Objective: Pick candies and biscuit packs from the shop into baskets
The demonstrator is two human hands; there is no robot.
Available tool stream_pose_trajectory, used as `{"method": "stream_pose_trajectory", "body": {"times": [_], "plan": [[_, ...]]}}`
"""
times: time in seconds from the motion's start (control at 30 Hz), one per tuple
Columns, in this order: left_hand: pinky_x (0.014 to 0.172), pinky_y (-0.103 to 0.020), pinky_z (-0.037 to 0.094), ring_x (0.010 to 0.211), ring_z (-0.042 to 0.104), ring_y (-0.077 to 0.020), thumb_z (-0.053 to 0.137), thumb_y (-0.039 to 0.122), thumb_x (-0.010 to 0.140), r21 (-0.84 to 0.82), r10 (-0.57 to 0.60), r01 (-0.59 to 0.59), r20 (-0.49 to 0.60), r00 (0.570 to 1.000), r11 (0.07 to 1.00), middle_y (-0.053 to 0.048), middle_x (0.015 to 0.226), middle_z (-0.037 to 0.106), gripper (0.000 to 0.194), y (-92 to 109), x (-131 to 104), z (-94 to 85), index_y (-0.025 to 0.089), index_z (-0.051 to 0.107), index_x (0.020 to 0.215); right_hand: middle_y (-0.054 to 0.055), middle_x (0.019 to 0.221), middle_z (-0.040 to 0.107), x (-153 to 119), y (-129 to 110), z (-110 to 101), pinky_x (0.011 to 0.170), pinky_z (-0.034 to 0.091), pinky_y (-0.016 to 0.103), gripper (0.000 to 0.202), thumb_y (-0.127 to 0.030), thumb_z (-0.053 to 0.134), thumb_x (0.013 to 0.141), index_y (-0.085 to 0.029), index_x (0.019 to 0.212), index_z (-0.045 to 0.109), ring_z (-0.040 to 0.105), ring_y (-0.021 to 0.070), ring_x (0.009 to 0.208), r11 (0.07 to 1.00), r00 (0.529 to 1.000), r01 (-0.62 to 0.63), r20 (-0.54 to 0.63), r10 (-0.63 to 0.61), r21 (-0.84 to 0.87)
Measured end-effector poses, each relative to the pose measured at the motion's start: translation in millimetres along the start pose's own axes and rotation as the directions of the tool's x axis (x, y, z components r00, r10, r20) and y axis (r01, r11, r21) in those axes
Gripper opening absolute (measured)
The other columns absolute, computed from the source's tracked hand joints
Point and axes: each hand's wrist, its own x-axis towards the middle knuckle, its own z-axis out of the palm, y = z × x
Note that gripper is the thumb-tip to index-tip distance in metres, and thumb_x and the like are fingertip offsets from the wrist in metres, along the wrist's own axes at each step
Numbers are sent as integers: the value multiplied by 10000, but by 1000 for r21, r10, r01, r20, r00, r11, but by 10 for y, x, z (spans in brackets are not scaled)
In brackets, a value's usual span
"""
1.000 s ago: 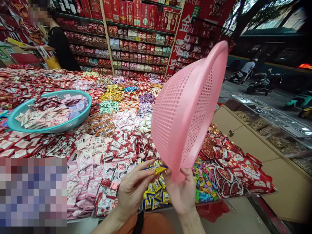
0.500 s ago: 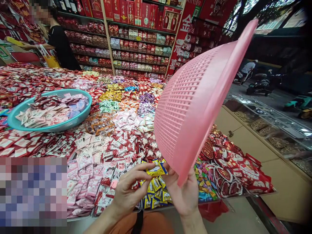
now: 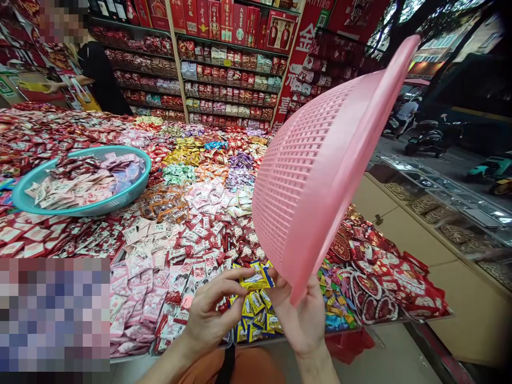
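A yellow-and-blue wrapped candy [image 3: 258,280] is pinched between the thumb and fingers of my left hand [image 3: 214,309], above a pile of similar candies [image 3: 256,314]. My right hand [image 3: 301,320] grips the lower rim of a pink plastic colander [image 3: 298,186], which is tipped steeply on its side with its perforated outside facing left. The right fingertips are close to the candy's right end; whether they touch it I cannot tell. Part of the right fingers is hidden by the colander rim, and its inside is out of sight.
A teal basin [image 3: 132,200] of wrapped sweets rests on the candy display at left. Red heart-patterned packets [image 3: 376,298] lie at right. Behind stand stocked shelves [image 3: 232,72] and a person in black [image 3: 100,74]. Trays of nuts [image 3: 428,204] stand beyond a tan cabinet.
My hands, the candy and the colander stay nearly still. The person at the back left has lowered the yellow object held in a hand.
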Motion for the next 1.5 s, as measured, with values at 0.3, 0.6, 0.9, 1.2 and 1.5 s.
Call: {"method": "stream_pose_trajectory", "body": {"times": [0.3, 0.6, 0.9, 1.2, 1.5], "plan": [[810, -326, 536, 1018, 613, -217, 537, 42, 779, 13, 22, -22, 5, 1000, 1000, -113, 1134, 637, 193, -6, 3, 6, 193, 612, 873, -29, 638, 671, 5, 8, -23, 866, 463, 423, 142, -324, 550, 719, -238, 723, 662, 617, 187, 734, 1000, 1000, -9, 21, 9, -7], [833, -325, 539, 926, 650, -189, 633, 218, 774, -350, -403, 336, -138, 905, 874, -98, 1102, 639, 218, -158, 110, -46, 168, 582, 980, -36, 745, 690, 101, -114, -176, 926, 441, 426, 203, -245, 515, 737, -240, 885, 654, 627, 170, 818, 992, 992, 122, -19, -122, 11], [342, -168, 330, 363, 520, -100, 643, 454, 683, -214, -771, 756, 18, 636, 618, 46, 430, 531, 327, -994, 26, 391, 152, 521, 708, -15, 987, 689, 93, -342, -771, 717, 543, 214, 357, -182, 553, 708, -178, 1062, 598, 639, 121, 827, 953, 901, 295, -314, -301, -67], [463, -233, 314, 452, 486, -119, 568, 337, 703, 114, -704, 695, 97, 704, 710, 28, 507, 514, 211, -1340, -69, 739, 154, 565, 598, -22, 975, 687, 90, -302, -997, 703, 533, 167, 369, -206, 555, 730, -175, 1097, 587, 630, 97, 817, 957, 862, 271, -418, -289, -103], [551, -243, 263, 589, 452, -136, 531, 200, 708, 321, -604, 555, 70, 794, 767, 10, 578, 513, 105, -1361, -117, 692, 146, 602, 651, -31, 936, 681, 144, -260, -886, 666, 537, 154, 312, -201, 549, 737, -194, 1043, 605, 626, 87, 760, 959, 856, 257, -432, -284, -120]]}}
